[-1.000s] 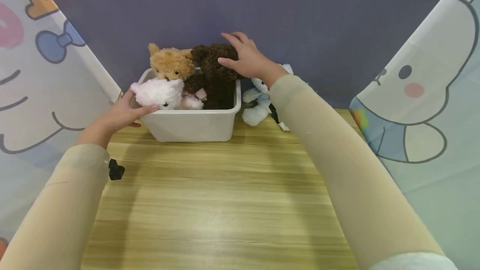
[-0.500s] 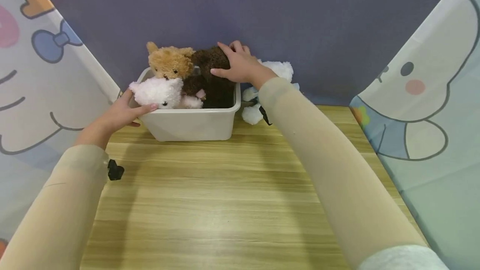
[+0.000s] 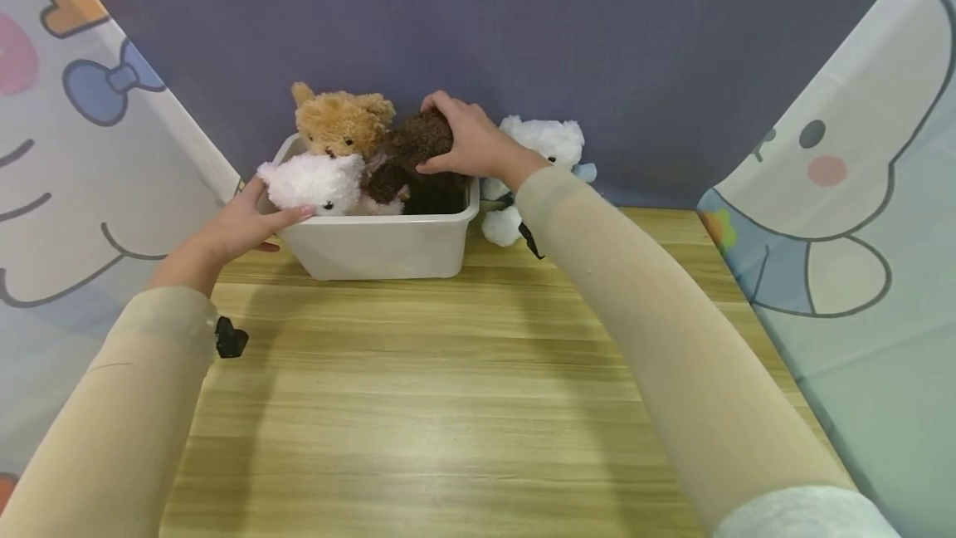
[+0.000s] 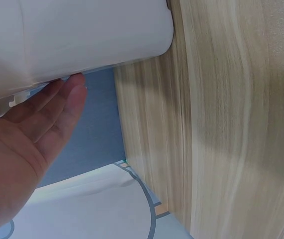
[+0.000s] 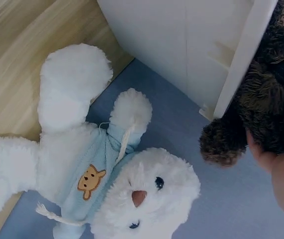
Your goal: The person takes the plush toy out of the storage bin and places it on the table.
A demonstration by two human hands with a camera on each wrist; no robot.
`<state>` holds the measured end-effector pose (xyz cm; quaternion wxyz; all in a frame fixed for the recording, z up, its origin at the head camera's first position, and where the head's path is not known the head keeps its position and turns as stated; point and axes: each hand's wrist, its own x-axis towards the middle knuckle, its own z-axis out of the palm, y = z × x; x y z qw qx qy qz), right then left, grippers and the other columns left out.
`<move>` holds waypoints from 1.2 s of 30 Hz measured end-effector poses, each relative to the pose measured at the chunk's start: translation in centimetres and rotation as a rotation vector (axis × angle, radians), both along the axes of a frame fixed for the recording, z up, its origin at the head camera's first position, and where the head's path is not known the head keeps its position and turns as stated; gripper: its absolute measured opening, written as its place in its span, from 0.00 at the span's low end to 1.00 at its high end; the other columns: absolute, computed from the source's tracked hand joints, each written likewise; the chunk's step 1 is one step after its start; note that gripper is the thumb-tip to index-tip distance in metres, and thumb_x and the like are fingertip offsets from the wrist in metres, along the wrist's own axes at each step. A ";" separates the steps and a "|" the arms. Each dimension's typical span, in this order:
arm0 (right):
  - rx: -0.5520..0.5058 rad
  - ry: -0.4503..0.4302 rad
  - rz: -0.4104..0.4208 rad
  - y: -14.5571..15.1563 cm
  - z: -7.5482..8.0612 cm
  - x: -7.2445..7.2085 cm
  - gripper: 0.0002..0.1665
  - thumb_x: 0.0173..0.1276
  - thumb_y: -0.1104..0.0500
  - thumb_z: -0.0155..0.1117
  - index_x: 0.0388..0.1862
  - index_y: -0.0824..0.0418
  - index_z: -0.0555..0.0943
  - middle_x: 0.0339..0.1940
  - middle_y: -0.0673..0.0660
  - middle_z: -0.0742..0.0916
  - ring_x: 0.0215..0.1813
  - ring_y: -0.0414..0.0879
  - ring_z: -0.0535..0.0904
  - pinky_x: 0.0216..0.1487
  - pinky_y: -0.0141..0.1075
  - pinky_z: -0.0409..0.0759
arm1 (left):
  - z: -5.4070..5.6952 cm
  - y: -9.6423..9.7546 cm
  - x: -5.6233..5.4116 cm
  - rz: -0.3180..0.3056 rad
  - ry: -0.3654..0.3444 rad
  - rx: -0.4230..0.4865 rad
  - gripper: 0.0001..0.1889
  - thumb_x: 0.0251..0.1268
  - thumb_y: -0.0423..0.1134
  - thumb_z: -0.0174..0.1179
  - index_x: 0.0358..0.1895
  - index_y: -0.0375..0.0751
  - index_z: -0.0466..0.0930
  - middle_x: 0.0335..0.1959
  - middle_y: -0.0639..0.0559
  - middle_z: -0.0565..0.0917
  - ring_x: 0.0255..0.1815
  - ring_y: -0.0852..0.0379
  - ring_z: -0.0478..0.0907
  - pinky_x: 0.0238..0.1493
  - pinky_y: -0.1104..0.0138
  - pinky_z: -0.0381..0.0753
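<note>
While one bin (image 3: 373,251) holds three toys (image 3: 339,124), one bear (image 3: 543,138) rests outside.

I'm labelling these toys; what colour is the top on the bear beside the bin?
The top is light blue, clearest in the right wrist view.

We can't read any text, label, brand or number. Closest we get to a sign: brown bear-face patch (image 5: 90,180) on the blue top (image 5: 96,155) of the white plush (image 5: 154,199) beside the white bin (image 3: 381,249).
</note>
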<state>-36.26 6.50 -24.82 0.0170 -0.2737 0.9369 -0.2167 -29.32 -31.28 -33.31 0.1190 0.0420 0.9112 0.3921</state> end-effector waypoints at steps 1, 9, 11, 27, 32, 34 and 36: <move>0.010 0.012 0.005 0.0 0.1 0.1 0.52 0.66 0.31 0.74 0.82 0.40 0.60 0.82 0.50 0.69 0.81 0.56 0.63 0.77 0.54 0.72 | 0.0 0.0 0.0 0.000 -0.005 0.001 0.61 0.75 0.68 0.57 0.86 0.57 0.15 0.89 0.35 0.27 0.83 0.21 0.55 0.66 0.36 0.83; 0.028 0.035 -0.007 1.1 1.1 1.1 0.49 0.69 0.30 0.70 0.85 0.29 0.60 0.83 0.48 0.68 0.82 0.55 0.62 0.77 0.57 0.73 | -0.4 0.5 0.1 0.009 -0.015 0.014 0.62 0.74 0.69 0.58 0.86 0.56 0.15 0.89 0.35 0.29 0.82 0.21 0.57 0.65 0.37 0.85; 0.018 0.040 -0.014 1.6 1.5 1.3 0.50 0.68 0.30 0.70 0.85 0.26 0.59 0.82 0.48 0.69 0.83 0.53 0.62 0.79 0.57 0.71 | -0.4 0.5 0.1 0.011 -0.014 0.015 0.62 0.74 0.69 0.58 0.86 0.56 0.15 0.89 0.35 0.28 0.82 0.21 0.56 0.65 0.36 0.84; -0.101 0.126 -0.041 3.4 5.0 3.6 0.46 0.68 0.31 0.71 0.82 0.28 0.64 0.80 0.45 0.72 0.82 0.44 0.65 0.82 0.51 0.70 | -0.8 0.2 0.1 0.024 -0.014 0.010 0.64 0.73 0.71 0.58 0.85 0.54 0.12 0.88 0.32 0.28 0.81 0.22 0.58 0.65 0.39 0.85; -0.136 0.175 -0.048 3.8 6.4 4.4 0.44 0.69 0.31 0.70 0.81 0.28 0.65 0.81 0.43 0.71 0.84 0.42 0.63 0.84 0.50 0.67 | -1.0 0.2 -0.1 0.031 -0.025 0.017 0.64 0.73 0.71 0.58 0.85 0.55 0.13 0.88 0.34 0.27 0.83 0.22 0.56 0.67 0.38 0.84; -0.157 0.188 -0.061 4.0 6.9 4.5 0.44 0.69 0.32 0.70 0.81 0.28 0.66 0.82 0.42 0.71 0.84 0.41 0.62 0.84 0.49 0.66 | -1.0 0.2 -0.3 0.032 -0.027 0.017 0.64 0.73 0.71 0.58 0.85 0.54 0.13 0.88 0.34 0.27 0.83 0.22 0.56 0.67 0.38 0.84; -0.178 0.195 -0.074 4.3 7.4 4.7 0.43 0.69 0.32 0.70 0.81 0.28 0.66 0.83 0.40 0.70 0.85 0.39 0.61 0.85 0.48 0.66 | -1.1 0.2 -0.3 0.031 -0.028 0.018 0.64 0.73 0.71 0.58 0.85 0.54 0.13 0.88 0.35 0.26 0.83 0.22 0.56 0.67 0.38 0.84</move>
